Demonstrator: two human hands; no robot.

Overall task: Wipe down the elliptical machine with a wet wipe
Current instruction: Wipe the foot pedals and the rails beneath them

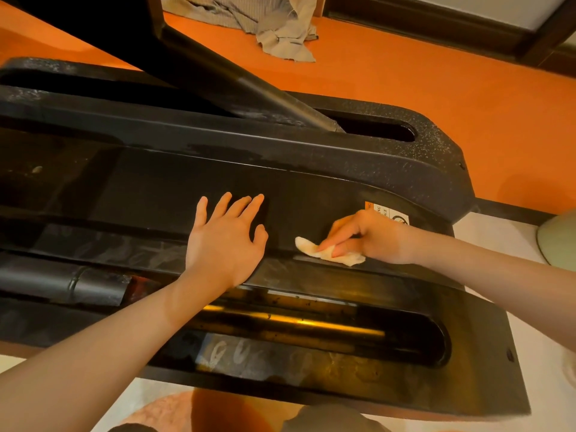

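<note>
An orange floor [405, 73] is spreading out behind everything, with a crumpled grey cloth [274, 26] lying on it near the top edge and dark wooden trim running along the far wall. Across the middle, the black elliptical machine [156, 182] is filling the view from the left edge almost to the right, its rear housing speckled with pale dust and a dark bar angling down into a slot at the back. Nearer the camera, a long opening in the casing is showing a brass-coloured rail [296, 325] inside (smeared streaks are showing on the glossy plastic just below it). The person's left hand [226, 241] is lying flat on the machine's smooth central cover, fingers straight and spread, holding nothing. Just to its right, the right hand [371, 238] is pressing a crumpled white wet wipe [330, 252] against the same cover, fingers curled over it and pinning it to the surface. A partly hidden warning sticker [386, 212] is peeking out just behind that hand.
</note>
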